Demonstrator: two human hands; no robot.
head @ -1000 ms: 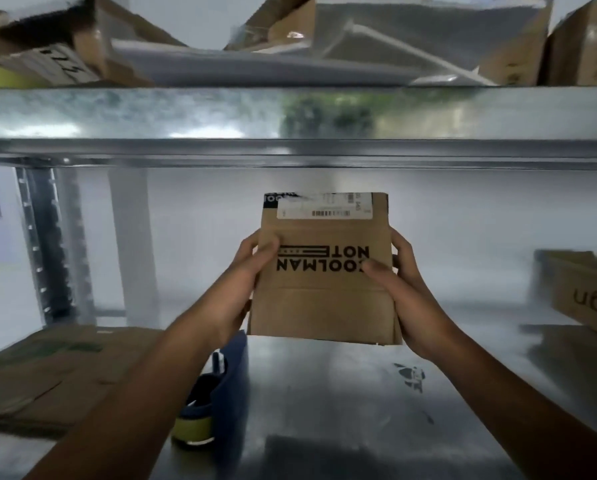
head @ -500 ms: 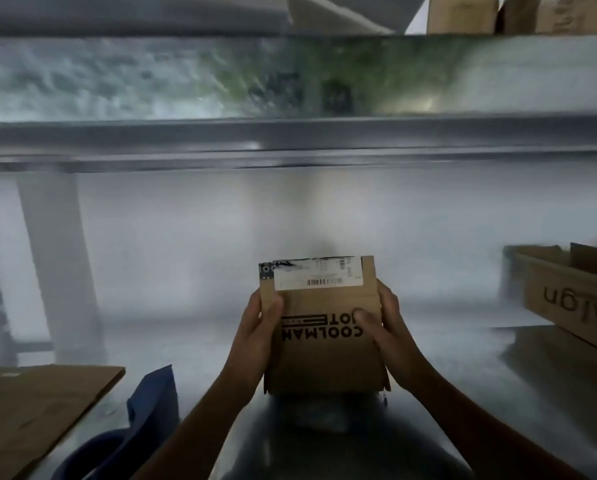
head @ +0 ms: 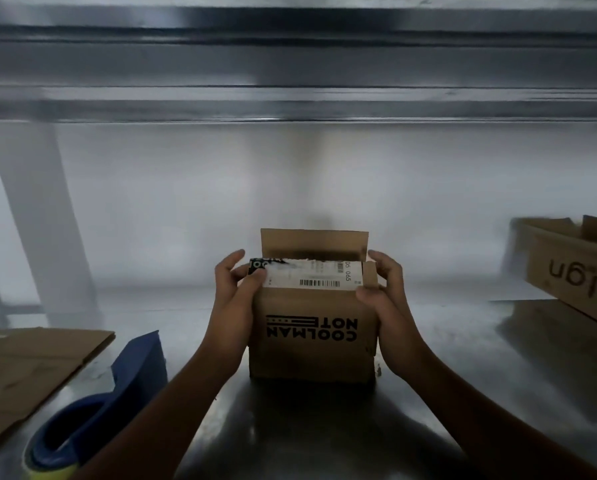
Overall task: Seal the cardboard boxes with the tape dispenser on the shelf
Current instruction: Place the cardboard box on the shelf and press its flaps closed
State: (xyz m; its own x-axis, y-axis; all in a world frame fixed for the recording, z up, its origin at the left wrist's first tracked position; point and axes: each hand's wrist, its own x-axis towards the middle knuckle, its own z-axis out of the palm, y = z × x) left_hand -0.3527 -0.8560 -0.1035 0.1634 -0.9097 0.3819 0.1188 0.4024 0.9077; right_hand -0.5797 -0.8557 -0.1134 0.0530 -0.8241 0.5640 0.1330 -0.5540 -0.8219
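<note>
A small brown cardboard box [head: 312, 344] printed "COOLMAN NOT" upside down stands on the metal shelf [head: 324, 438]. Its far flap stands upright, and the near flap with a white barcode label is folded over the top. My left hand [head: 236, 299] grips the box's upper left corner, thumb on the label. The upper right corner is gripped by my right hand [head: 385, 306], thumb on the front edge. A blue tape dispenser [head: 93, 410] with a yellowish roll lies on the shelf at lower left, apart from both hands.
Flattened cardboard [head: 23, 372] lies at the left. Another brown box [head: 574, 271] with dark lettering sits at the right edge. The upper shelf's metal beam [head: 290, 81] runs overhead, and a white wall closes the back.
The box has come down from mid-air onto the shelf, and it now stands there. Its far flap has opened upward. Both hands have shifted to the top corners.
</note>
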